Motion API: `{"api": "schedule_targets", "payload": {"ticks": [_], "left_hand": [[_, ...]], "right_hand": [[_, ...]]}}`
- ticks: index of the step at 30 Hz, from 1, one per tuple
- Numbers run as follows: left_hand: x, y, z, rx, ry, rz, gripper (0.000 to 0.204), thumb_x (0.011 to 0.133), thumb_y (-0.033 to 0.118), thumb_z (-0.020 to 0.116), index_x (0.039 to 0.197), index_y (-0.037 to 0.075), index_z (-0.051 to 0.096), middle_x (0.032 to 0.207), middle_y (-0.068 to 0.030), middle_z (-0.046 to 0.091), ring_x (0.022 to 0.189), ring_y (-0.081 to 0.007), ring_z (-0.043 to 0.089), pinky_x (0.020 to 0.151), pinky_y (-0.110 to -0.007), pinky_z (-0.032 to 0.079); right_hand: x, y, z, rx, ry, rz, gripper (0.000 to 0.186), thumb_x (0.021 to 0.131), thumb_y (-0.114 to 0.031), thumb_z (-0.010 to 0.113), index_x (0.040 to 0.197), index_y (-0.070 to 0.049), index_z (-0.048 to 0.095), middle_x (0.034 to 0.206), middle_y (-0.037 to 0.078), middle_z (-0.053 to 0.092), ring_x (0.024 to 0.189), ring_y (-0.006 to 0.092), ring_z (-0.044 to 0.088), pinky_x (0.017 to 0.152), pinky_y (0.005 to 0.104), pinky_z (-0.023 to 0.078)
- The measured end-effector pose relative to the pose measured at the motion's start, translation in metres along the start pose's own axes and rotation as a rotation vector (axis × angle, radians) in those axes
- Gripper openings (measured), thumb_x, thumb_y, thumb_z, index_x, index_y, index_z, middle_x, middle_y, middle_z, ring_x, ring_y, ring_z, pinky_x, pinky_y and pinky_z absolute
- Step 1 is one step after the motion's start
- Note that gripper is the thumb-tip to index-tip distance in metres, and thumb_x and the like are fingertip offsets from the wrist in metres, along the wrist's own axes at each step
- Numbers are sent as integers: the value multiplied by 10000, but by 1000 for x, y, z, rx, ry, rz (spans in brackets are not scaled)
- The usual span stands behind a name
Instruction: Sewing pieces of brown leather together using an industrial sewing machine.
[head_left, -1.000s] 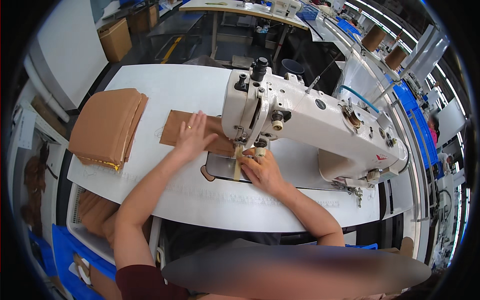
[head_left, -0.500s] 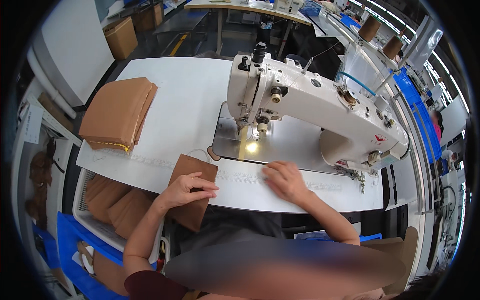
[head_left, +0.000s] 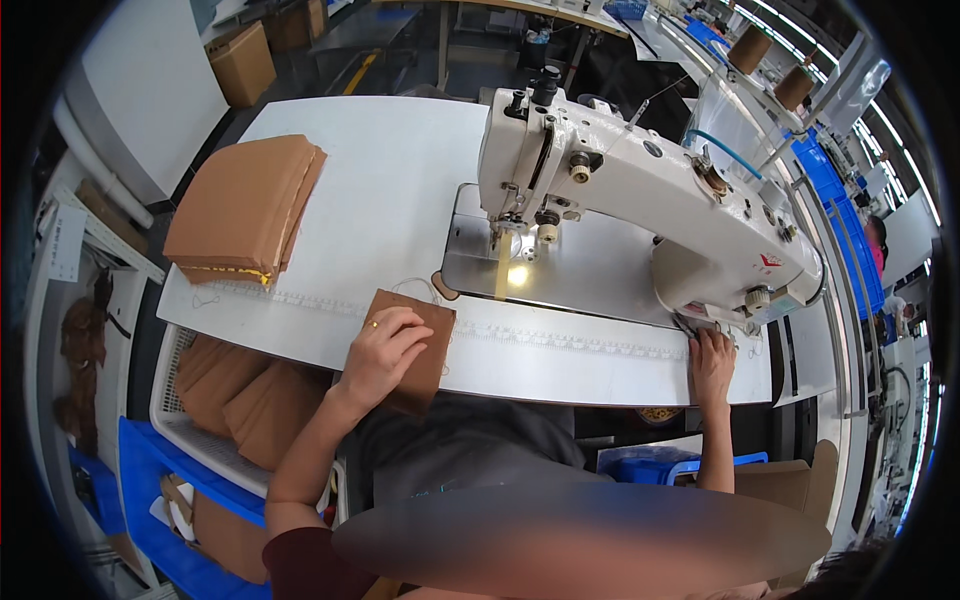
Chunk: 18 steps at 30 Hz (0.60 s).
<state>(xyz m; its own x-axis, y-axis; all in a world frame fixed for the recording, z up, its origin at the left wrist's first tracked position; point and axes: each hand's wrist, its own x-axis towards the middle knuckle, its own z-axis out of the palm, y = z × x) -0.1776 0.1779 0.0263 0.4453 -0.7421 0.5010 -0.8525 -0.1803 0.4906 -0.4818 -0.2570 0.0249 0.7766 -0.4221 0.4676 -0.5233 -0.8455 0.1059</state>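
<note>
My left hand (head_left: 383,352) lies on a brown fabric piece (head_left: 418,352) that hangs over the front edge of the white table (head_left: 390,190). The fingers curl on the piece and hold it. My right hand (head_left: 712,362) rests at the table's front right, by the base of the white sewing machine (head_left: 640,190), fingers touching something small there that I cannot make out. The lit needle area (head_left: 515,262) of the machine has no fabric under it.
A stack of brown fabric pieces (head_left: 245,205) sits at the table's left. A white basket (head_left: 215,400) with more brown pieces stands below the table on my left, over a blue crate (head_left: 160,500). Thread cones (head_left: 770,65) stand behind the machine.
My left hand has drawn the brown piece from under the needle to the table's front edge. My right hand has moved away to the right, near the machine's base.
</note>
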Motion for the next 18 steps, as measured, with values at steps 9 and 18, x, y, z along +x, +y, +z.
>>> {"api": "schedule_targets", "payload": {"ticks": [9,18], "left_hand": [[-7,9,11,13,95,-32,272,744,63,749,997,25,658,1066,-84,600,1014,-270,593,837,-353,505],[-9,23,35,-56,164,99,185,733,25,756,894,28,665,982,-62,611,916,-243,622,756,-329,522]], "right_hand": [[35,-169,-34,1748,-342,547,210,987,-120,485,1152,-4,545,863,57,608,729,119,578,622,289,462],[148,-300,10,1236,-750,-132,295,963,-273,548,1042,-13,663,674,29,608,513,107,486,504,278,414]]}}
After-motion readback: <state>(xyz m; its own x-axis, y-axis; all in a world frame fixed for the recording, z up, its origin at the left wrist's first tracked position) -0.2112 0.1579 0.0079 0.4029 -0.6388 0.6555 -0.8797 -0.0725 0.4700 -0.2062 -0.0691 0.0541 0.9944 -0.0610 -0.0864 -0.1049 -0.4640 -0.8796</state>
